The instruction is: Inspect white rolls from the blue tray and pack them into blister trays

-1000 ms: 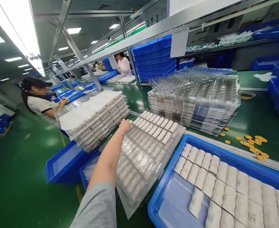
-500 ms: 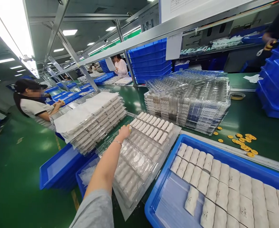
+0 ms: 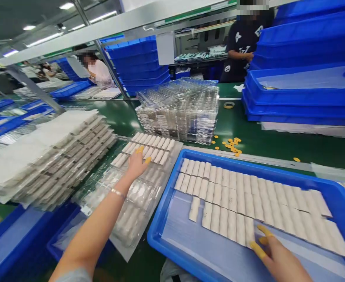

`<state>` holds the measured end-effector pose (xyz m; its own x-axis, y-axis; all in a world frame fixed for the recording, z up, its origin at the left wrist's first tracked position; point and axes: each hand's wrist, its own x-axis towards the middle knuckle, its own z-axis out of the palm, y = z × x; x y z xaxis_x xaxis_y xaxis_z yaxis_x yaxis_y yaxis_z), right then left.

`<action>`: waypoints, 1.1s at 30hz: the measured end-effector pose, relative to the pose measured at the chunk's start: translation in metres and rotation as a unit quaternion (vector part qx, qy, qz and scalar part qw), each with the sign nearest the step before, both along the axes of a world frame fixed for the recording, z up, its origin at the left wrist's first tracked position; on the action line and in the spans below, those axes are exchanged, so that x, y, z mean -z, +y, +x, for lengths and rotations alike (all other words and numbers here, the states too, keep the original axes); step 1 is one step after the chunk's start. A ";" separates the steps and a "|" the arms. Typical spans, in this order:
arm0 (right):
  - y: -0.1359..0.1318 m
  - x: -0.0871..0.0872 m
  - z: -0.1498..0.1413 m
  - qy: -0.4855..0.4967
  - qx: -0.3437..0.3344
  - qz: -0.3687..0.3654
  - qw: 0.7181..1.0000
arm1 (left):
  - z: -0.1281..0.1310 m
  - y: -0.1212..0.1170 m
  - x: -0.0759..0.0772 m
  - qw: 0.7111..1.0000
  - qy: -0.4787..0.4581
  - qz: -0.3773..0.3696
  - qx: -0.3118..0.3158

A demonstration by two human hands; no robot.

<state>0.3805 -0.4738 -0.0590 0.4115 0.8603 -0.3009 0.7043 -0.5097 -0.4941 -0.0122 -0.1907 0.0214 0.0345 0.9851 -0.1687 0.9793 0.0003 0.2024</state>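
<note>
Two open hands, neither gripping. Left hand (image 3: pixel 135 167): fingers spread, palm down over a clear blister tray (image 3: pixel 140 199), yellow finger cots (image 3: pixel 147 159) on the visible fingertips, thin bracelet (image 3: pixel 118 192) at the wrist. Right hand (image 3: pixel 280 258): fingers slightly parted, yellow-covered fingertips (image 3: pixel 257 250) at the lower edge of rows of white printed packets (image 3: pixel 234 196); contact with the packets impossible to confirm. Right wrist cut off by the lower frame edge; tray pockets under the left palm hidden. Packets in close rows inside a blue plastic tray (image 3: pixel 157 209), just right of the blister tray, with bare film-covered tray floor at lower left. White rolled items in the blister tray pockets, exact kind unclear. Loose yellow discs (image 3: pixel 231 145) on the green conveyor belt (image 3: pixel 249 125) beyond.
</note>
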 end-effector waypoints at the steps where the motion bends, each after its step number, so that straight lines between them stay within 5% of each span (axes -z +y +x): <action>1: 0.000 0.004 -0.001 0.006 -0.002 -0.018 1.000 | 0.022 -0.020 0.004 0.999 -0.026 -0.018 0.042; 5: 0.007 0.011 -0.008 0.040 -0.017 -0.064 0.997 | 0.102 -0.110 0.031 0.970 -0.092 -0.135 0.181; 8: 0.010 0.006 -0.007 0.072 -0.024 -0.075 0.994 | 0.142 -0.149 0.051 0.958 -0.097 -0.188 0.191; 12: 0.009 -0.001 -0.005 0.118 -0.001 -0.070 0.991 | 0.163 -0.157 0.061 0.955 -0.136 -0.218 0.149; 17: 0.002 -0.011 -0.005 0.253 0.062 -0.049 0.964 | 0.153 -0.161 0.046 0.916 -0.286 -0.263 0.103; 24: -0.033 -0.064 -0.026 0.559 0.055 0.063 0.825 | 0.152 -0.219 -0.002 0.738 -0.568 -0.356 0.073; 30: -0.050 -0.104 -0.038 0.668 -0.001 0.121 0.735 | 0.159 -0.254 -0.038 0.559 -0.704 -0.424 0.110; 33: -0.054 -0.118 -0.037 0.691 -0.035 0.130 0.710 | 0.154 -0.259 -0.047 0.537 -0.716 -0.435 0.097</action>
